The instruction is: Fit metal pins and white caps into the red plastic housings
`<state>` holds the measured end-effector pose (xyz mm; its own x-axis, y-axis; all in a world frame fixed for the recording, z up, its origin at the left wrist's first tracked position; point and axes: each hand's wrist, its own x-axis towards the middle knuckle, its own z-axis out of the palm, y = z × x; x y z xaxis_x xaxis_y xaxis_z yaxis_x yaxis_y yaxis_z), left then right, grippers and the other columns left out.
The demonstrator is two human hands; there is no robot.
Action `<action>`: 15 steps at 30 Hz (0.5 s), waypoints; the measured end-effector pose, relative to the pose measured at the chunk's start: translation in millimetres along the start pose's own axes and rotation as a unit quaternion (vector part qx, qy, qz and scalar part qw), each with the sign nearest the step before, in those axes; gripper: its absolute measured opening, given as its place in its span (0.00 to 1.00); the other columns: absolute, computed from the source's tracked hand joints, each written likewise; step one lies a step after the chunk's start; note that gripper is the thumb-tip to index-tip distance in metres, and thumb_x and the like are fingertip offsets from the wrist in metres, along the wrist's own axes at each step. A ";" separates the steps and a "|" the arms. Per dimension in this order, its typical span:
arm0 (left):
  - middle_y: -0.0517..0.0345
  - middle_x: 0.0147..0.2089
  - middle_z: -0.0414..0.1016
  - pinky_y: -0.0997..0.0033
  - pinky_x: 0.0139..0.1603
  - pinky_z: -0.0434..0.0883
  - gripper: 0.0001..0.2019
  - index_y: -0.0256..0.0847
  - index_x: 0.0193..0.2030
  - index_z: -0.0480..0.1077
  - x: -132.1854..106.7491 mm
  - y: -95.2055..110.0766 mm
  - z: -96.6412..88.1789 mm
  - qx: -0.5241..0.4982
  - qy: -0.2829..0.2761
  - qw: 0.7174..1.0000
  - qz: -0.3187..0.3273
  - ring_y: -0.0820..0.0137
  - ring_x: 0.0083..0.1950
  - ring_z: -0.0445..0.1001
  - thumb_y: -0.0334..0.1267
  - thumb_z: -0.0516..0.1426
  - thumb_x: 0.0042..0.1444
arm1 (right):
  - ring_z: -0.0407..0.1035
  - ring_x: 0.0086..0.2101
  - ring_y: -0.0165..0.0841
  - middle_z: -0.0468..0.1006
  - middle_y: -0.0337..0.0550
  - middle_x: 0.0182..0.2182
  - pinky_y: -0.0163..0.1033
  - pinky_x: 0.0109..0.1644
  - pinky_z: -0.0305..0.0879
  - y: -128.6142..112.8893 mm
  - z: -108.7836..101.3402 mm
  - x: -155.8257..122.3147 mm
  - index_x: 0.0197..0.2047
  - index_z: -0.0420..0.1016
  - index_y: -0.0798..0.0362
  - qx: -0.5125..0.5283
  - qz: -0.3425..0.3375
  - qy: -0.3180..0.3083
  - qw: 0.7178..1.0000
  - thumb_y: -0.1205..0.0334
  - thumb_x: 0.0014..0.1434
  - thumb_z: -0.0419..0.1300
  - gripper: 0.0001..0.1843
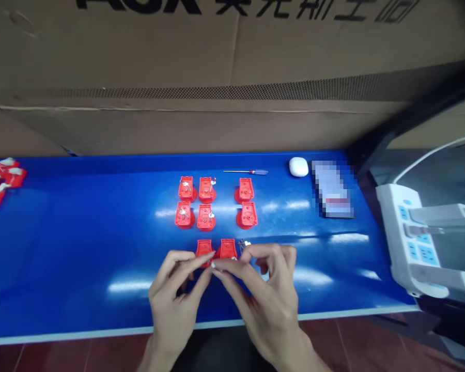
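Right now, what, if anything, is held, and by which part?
The right hand pinches a small white piece; which part is too small to tell. Whether the left hand holds anything is unclear.

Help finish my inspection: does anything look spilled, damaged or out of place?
No spill or obvious damage shows. On the blue table, right side, the rounded white case and pixelated slab seem unrelated to the red plastic parts.

Small white piece (pixel 213 264), pinched, red housings (pixel 228 248) just beyond
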<state>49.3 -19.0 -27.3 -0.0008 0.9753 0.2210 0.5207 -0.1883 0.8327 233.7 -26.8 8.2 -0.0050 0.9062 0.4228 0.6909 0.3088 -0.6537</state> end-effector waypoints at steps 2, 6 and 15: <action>0.60 0.46 0.78 0.73 0.40 0.75 0.14 0.54 0.56 0.87 -1.2 -2.6 1.1 -0.002 0.004 1.000 0.000 0.74 0.37 0.76 0.31 0.68 0.69 | 0.64 0.45 0.40 0.71 0.47 0.45 0.44 0.47 0.69 0.3 4.0 1.0 0.56 0.86 0.44 -0.010 0.004 -0.007 1.000 0.70 0.71 0.69 0.15; 0.60 0.47 0.79 0.74 0.41 0.76 0.14 0.53 0.56 0.87 -1.2 -6.2 3.6 -0.005 0.007 1.000 0.007 0.74 0.39 0.78 0.30 0.68 0.69 | 0.65 0.46 0.40 0.71 0.48 0.46 0.42 0.46 0.71 1.6 6.7 0.3 0.59 0.85 0.45 -0.007 0.004 -0.037 0.999 0.71 0.72 0.68 0.17; 0.61 0.48 0.78 0.75 0.41 0.77 0.16 0.54 0.57 0.86 0.6 -9.8 5.6 -0.004 0.010 0.999 0.044 0.76 0.38 0.77 0.29 0.68 0.70 | 0.64 0.45 0.39 0.71 0.47 0.46 0.41 0.45 0.70 -0.7 1.5 3.9 0.59 0.83 0.46 -0.022 0.007 -0.063 0.998 0.70 0.74 0.67 0.14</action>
<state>49.0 -15.9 -38.2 0.0270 0.9522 0.3041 0.5122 -0.2744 0.8138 232.1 -23.0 9.3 -0.0853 0.9403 0.3296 0.7228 0.2861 -0.6291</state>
